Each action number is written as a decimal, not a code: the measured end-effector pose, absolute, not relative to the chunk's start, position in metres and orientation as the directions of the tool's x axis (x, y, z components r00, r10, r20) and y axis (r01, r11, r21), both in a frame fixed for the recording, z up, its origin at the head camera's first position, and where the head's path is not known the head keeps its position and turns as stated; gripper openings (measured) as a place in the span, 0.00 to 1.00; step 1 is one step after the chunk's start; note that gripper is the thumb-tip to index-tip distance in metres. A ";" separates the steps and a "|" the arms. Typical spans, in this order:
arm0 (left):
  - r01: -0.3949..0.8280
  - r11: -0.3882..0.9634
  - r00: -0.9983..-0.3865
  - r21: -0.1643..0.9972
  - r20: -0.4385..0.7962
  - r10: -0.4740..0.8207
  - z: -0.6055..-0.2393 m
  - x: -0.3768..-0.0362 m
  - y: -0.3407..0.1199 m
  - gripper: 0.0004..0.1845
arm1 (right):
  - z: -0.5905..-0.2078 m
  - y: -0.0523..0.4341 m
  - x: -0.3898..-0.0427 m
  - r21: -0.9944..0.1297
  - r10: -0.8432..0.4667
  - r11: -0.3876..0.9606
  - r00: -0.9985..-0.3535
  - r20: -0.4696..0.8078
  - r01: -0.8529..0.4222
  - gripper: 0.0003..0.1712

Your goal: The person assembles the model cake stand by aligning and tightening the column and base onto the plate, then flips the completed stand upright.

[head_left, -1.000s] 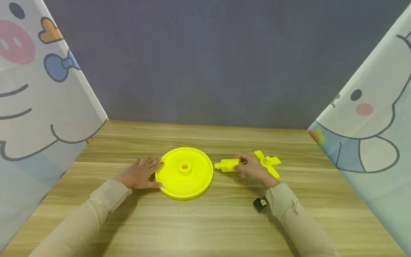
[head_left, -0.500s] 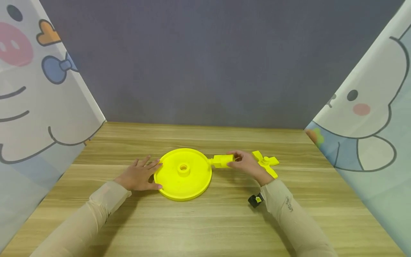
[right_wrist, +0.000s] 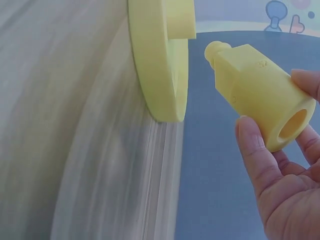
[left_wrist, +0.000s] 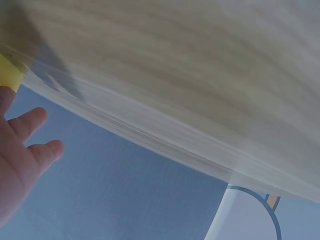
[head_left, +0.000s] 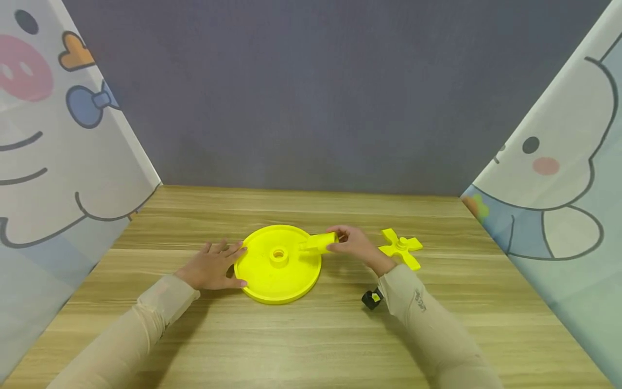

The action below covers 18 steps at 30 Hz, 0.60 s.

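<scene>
Since the earlier frames, the right hand [head_left: 357, 246] has been carrying the peg [head_left: 319, 242] leftward, off the table [head_left: 311, 335] and over the right rim of the disc [head_left: 278, 263]; the cross piece [head_left: 400, 247], formerly half hidden by that hand, is now lying fully exposed. The left hand [head_left: 211, 265] has been staying where it was.

Right hand is pinching the peg between thumb and fingers [right_wrist: 252, 150], curled round its hollow rear end. The peg is pointing its narrow stub toward the disc's central hub [head_left: 278, 254], held tilted above the disc and not touching it. In the right wrist view the peg [right_wrist: 257, 95] is sitting just beside the disc edge [right_wrist: 157, 70], with a gap between them.

Left hand is lying flat, fingers straight and spread, pressing on the table with fingertips touching the disc's left rim. In the left wrist view only part of the palm [left_wrist: 17, 160] and a sliver of yellow are showing.

The disc is resting flat at table centre. The cross piece is lying on the table right of the right hand, apart from the disc. A small black object [head_left: 372, 298] is showing at the right wrist.
</scene>
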<state>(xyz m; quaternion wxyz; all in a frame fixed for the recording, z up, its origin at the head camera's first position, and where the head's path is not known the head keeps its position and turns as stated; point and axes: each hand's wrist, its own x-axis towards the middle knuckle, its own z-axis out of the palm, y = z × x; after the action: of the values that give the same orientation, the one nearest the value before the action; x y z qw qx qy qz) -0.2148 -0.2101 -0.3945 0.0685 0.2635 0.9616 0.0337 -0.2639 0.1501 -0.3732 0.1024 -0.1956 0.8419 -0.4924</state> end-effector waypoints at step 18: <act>0.436 0.869 -0.864 0.233 -0.163 0.477 -0.393 -0.211 -0.209 0.50 | -0.366 0.117 -0.269 -0.854 -0.507 0.429 -0.861 0.041 -0.293 0.23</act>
<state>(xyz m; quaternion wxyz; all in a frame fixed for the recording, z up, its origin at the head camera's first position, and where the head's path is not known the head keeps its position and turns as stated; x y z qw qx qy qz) -0.2112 -0.2094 -0.3935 0.1083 0.2374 0.9607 0.0946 -0.2689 0.1172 -0.3658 0.1116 -0.2387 0.8379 -0.4780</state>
